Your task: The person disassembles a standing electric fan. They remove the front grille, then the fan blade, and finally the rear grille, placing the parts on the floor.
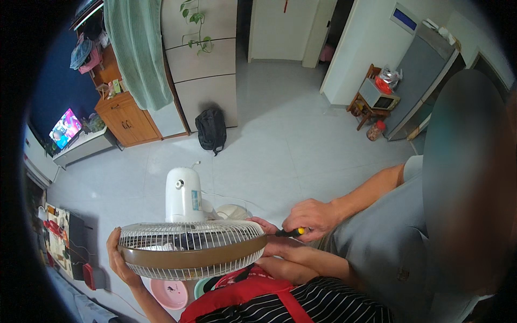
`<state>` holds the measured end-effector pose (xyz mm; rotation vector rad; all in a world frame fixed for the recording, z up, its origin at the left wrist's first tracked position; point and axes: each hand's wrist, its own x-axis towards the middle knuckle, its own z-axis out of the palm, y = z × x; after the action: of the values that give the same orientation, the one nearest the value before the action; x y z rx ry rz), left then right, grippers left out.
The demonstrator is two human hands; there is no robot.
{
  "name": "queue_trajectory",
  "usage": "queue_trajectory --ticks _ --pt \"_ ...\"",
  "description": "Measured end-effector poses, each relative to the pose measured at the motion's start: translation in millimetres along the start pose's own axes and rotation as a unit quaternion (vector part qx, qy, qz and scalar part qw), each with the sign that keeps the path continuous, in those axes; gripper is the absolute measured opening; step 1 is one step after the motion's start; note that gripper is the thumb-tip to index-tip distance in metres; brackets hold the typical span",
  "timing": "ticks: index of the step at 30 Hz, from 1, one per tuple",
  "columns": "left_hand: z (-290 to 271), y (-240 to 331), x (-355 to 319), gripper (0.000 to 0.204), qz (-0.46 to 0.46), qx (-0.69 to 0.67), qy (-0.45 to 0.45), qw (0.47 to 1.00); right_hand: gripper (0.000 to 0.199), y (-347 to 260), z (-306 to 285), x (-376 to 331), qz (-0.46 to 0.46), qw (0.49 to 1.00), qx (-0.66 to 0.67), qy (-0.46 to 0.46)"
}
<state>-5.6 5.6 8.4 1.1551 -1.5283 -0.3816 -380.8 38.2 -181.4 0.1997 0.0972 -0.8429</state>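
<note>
The fan cage (196, 257), white wire w/ a brown band, was edge-on at about chest level, band to the front, prob so the rim could be reached. Its white motor housing (183, 194) stood right behind, round base (232, 211) on the floor w/ a thin cord nearby. Person's left hand (117, 260) was curled round the cage's L edge, pressed to the rim, prob to steady it. Right hand: couldn't tell its grip, b/c arms overlapped there; some fingers (263, 224) sat at the R edge, owner unclear. Co-worker's hand (312, 218) pinched a black-and-yellow screwdriver (293, 232), shaft pointed at that R edge, presumably held level to meet the rim side-on. Below: pink basin (170, 294) and green basin (200, 288), maybe set close for easy reach. Farther off, a black backpack (211, 131) leaned on the pale cabinet (202, 97), prob for support.
</note>
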Motion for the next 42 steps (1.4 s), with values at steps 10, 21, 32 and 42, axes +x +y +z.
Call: queue_trajectory --ticks 10,21,32,42 --pt "-1.1 -2.2 -1.6 0.047 0.005 0.027 -0.002 1.000 0.033 2.5 7.2 1.3 -0.054 0.996 0.003 0.069" --pt "1.4 -1.9 -0.9 0.049 -0.012 0.003 0.010 1.000 0.033 2.5 3.0 5.1 -0.049 0.995 0.036 0.082" --pt "-3.0 -4.8 -1.3 0.049 0.012 0.013 -0.009 1.000 0.032 5.1 9.9 6.4 -0.051 0.995 0.031 0.080" --pt "0.3 2.5 -0.6 0.050 -0.007 0.004 0.003 1.000 0.039 2.7 -1.6 6.8 -0.049 0.997 -0.004 0.055"
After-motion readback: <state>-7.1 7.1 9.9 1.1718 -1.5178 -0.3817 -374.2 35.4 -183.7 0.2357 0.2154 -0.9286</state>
